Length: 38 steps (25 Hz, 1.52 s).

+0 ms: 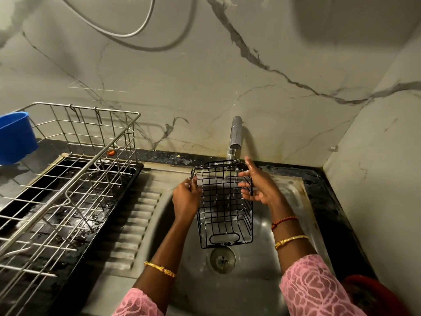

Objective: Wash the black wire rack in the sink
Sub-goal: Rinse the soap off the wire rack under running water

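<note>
While water runs from the tap (pixel 235 133), the left hand (pixel 185 197) grips the black wire rack (pixel 224 201) over the sink (pixel 250 281); the right hand (pixel 259 187) touches it, fingers (pixel 245 173) spread

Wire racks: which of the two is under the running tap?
The black wire rack, held over the sink; the larger steel dish rack stands left on the counter.

Both hands, left (pixel 186 194) and right (pixel 257 183), hold the black wire rack (pixel 224 206) under the running tap (pixel 235 133) above the sink (pixel 250 281).
</note>
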### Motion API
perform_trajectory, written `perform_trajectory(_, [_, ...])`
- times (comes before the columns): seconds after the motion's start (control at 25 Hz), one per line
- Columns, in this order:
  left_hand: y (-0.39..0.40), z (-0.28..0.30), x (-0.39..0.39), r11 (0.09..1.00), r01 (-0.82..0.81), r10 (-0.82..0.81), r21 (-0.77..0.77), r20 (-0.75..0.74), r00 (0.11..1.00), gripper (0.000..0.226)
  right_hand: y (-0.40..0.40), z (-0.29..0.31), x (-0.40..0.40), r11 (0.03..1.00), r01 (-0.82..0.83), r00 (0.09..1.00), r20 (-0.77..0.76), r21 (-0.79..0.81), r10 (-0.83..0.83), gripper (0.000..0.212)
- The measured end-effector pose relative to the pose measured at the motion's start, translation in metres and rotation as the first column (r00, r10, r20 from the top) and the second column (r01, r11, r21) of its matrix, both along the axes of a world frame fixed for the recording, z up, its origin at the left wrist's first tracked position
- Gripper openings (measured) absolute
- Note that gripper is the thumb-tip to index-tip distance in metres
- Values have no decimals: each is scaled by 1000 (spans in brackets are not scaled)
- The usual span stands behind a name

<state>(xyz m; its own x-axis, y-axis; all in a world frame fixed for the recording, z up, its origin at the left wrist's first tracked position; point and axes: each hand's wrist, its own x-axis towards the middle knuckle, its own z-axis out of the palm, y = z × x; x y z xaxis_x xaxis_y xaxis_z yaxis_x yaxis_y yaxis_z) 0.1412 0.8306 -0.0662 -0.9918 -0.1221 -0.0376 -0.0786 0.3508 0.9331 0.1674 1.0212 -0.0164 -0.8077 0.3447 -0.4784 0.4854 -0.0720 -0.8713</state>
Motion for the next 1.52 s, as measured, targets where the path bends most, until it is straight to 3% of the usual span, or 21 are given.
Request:
perform_trajectory(0.16, [-5,1,7,998,-53,53,-16,-28,998,30,3,-8,-2,993,3,1000,-11,-118,-4,75])
perform_trajectory(0.72, [-15,-6,12,975,-151,166,166,-82,983,25,-4,-15,-11,982,-59,998,-42,-181,52,59])
perform_trajectory(1.52, [-20,-23,19,956,-184,218,228,-135,967,26,-7,-16,-4,993,-115,992,-49,-9,114,50])
